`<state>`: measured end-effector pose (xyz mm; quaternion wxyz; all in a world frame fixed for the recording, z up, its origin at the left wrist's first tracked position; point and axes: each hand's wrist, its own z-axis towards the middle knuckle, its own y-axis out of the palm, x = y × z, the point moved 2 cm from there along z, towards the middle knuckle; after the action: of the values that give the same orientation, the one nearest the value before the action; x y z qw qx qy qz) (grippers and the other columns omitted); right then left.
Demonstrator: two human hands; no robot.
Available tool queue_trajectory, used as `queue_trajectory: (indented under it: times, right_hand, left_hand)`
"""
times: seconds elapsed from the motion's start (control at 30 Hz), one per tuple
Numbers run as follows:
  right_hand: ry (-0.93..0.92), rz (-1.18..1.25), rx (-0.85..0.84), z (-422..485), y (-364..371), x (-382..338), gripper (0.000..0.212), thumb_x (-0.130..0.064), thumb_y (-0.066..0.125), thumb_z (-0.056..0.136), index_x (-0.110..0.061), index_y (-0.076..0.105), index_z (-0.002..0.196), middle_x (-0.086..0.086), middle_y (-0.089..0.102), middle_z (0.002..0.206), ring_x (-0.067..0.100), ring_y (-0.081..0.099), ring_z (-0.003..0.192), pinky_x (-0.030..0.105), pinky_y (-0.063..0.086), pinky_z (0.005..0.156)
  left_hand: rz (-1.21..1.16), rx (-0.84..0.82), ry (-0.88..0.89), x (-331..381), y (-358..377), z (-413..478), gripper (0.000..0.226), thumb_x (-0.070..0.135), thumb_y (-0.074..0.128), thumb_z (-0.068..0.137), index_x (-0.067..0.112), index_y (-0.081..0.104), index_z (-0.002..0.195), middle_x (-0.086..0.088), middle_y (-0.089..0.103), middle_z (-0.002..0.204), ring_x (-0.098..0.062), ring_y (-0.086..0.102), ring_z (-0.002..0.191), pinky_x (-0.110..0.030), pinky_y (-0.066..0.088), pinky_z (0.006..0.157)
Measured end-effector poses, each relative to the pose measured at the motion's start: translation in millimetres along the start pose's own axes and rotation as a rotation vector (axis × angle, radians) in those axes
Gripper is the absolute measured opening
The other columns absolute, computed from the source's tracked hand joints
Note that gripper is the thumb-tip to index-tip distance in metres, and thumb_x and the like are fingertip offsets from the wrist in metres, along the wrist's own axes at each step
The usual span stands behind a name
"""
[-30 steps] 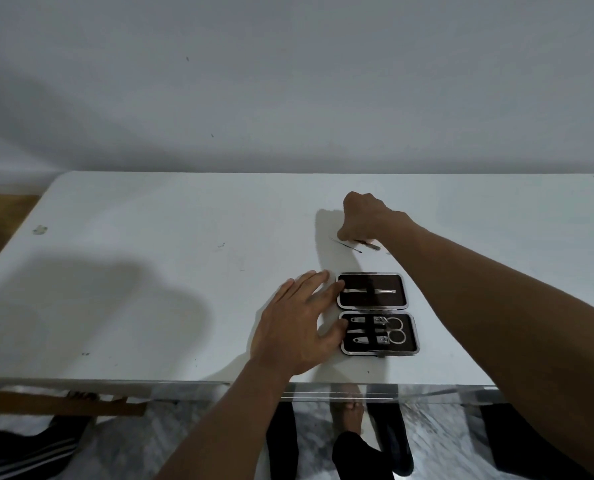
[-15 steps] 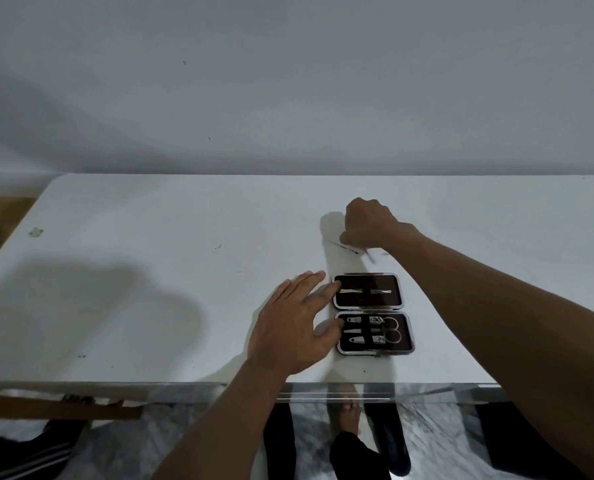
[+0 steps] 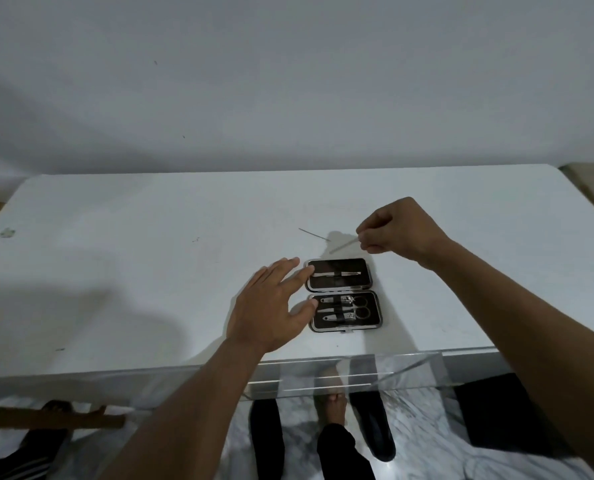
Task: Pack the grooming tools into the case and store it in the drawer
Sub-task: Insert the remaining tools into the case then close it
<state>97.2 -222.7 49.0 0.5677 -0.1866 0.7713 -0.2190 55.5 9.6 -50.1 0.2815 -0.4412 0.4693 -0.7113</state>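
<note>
An open case [image 3: 342,294] is seen lying flat on the white table [image 3: 150,271], near the table's front edge, and all places below are given relative to this case. Its far half holds a single slim metal tool under a strap; its near half holds clippers, a file and small scissors [image 3: 360,307] under straps. The left hand [image 3: 271,308] is held flat with fingers spread just to the left of the case, with its fingertips [image 3: 304,270] at the left rim of the far half and its thumb at the left rim of the near half; nothing is gripped by it, and whether the palm is pressed on the table cannot be told. The right hand [image 3: 397,230] is raised beyond and to the right of the case, its fingers curled and pinched on one end of a thin metal tool [image 3: 343,245]. This tool is pointed out of the pinch down and to the left, its free end lying above the table just beyond the far rim of the case, apart from it. A second thin needle-like tool [image 3: 312,233] is seen lying on the table farther beyond the case, to the left of the pinched tool, untouched by either hand. Below the table's front edge a clear drawer [image 3: 340,375] is visible.
</note>
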Motion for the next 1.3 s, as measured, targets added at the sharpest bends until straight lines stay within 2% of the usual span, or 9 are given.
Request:
queue_trajectory:
  times: [0.13, 0.2, 0.27, 0.43, 0.57, 0.87, 1.07, 1.3]
  right_hand:
    - [-0.007, -0.045, -0.005, -24.8, -5.3, 25.2, 0.005, -0.003, 0.074, 0.077, -0.003, 0.075, 0.081, 0.015, 0.075, 0.075, 0.027, 0.075, 0.073, 0.032, 0.062, 0.075]
    - [-0.027, -0.173, 0.001, -31.8, -5.6, 36.2, 0.005, -0.007, 0.075, 0.077, -0.008, 0.076, 0.081, 0.010, 0.076, 0.075, 0.020, 0.073, 0.067, 0.025, 0.060, 0.070]
    - [-0.066, -0.311, -0.002, -37.1, -3.4, 45.0, 0.008, -0.010, 0.075, 0.078, -0.011, 0.076, 0.086, 0.005, 0.075, 0.077, 0.016, 0.071, 0.069, 0.023, 0.055, 0.070]
    - [-0.204, -0.548, 0.012, -43.2, 4.6, 56.2, 0.012, -0.014, 0.068, 0.084, -0.014, 0.078, 0.091, 0.006, 0.078, 0.087, 0.023, 0.069, 0.080, 0.031, 0.054, 0.081]
    - [-0.296, -0.695, -0.012, -47.8, 8.4, 54.5, 0.021, -0.011, 0.057, 0.088, -0.014, 0.078, 0.092, 0.005, 0.078, 0.090, 0.027, 0.067, 0.082, 0.037, 0.053, 0.078]
    - [-0.332, -0.755, 0.003, -46.8, 15.0, 49.6, 0.020, -0.019, 0.058, 0.089, -0.020, 0.076, 0.097, 0.006, 0.072, 0.095, 0.030, 0.064, 0.087, 0.037, 0.052, 0.074]
    - [-0.355, -0.804, -0.041, -42.4, 21.0, 42.5, 0.021, -0.017, 0.056, 0.088, -0.019, 0.075, 0.098, 0.007, 0.072, 0.099, 0.031, 0.062, 0.091, 0.041, 0.053, 0.079]
    - [-0.363, -0.820, -0.082, -41.5, 22.8, 38.0, 0.026, -0.013, 0.054, 0.087, -0.022, 0.074, 0.103, 0.004, 0.071, 0.104, 0.028, 0.062, 0.095, 0.040, 0.053, 0.080]
  left_hand:
    - [0.000, 0.009, -0.005, -0.2, 0.8, 0.0, 0.056, 0.056, 0.046, 0.089, 0.036, 0.042, 0.141, 0.010, 0.040, 0.149, -0.009, 0.030, 0.139, -0.029, 0.018, 0.113]
    - [0.015, 0.009, -0.009, -0.8, 1.9, 0.0, 0.056, 0.056, 0.047, 0.089, 0.037, 0.041, 0.141, 0.011, 0.039, 0.149, -0.009, 0.030, 0.139, -0.028, 0.018, 0.113]
    - [0.024, 0.009, -0.012, -1.4, 2.9, -0.3, 0.056, 0.057, 0.047, 0.089, 0.038, 0.041, 0.141, 0.012, 0.039, 0.149, -0.008, 0.030, 0.139, -0.028, 0.018, 0.112]
    - [0.043, 0.009, -0.013, -1.2, 3.0, -0.6, 0.055, 0.057, 0.047, 0.090, 0.039, 0.039, 0.142, 0.012, 0.037, 0.150, -0.007, 0.028, 0.139, -0.026, 0.015, 0.110]
    - [0.045, 0.009, -0.015, -1.4, 2.9, -1.5, 0.055, 0.056, 0.046, 0.091, 0.039, 0.038, 0.143, 0.013, 0.036, 0.151, -0.007, 0.026, 0.140, -0.026, 0.015, 0.109]
    - [0.029, 0.018, -0.018, -1.9, 3.3, -0.5, 0.055, 0.057, 0.047, 0.090, 0.039, 0.040, 0.142, 0.013, 0.038, 0.150, -0.007, 0.028, 0.139, -0.029, 0.020, 0.111]
    - [0.030, 0.018, -0.019, -0.8, 2.0, -0.1, 0.055, 0.057, 0.047, 0.090, 0.039, 0.039, 0.142, 0.014, 0.037, 0.150, -0.006, 0.026, 0.139, -0.024, 0.014, 0.109]
    - [0.027, 0.010, -0.011, -0.6, 1.9, 0.4, 0.056, 0.057, 0.046, 0.090, 0.038, 0.039, 0.143, 0.013, 0.037, 0.151, -0.007, 0.027, 0.140, -0.026, 0.016, 0.111]
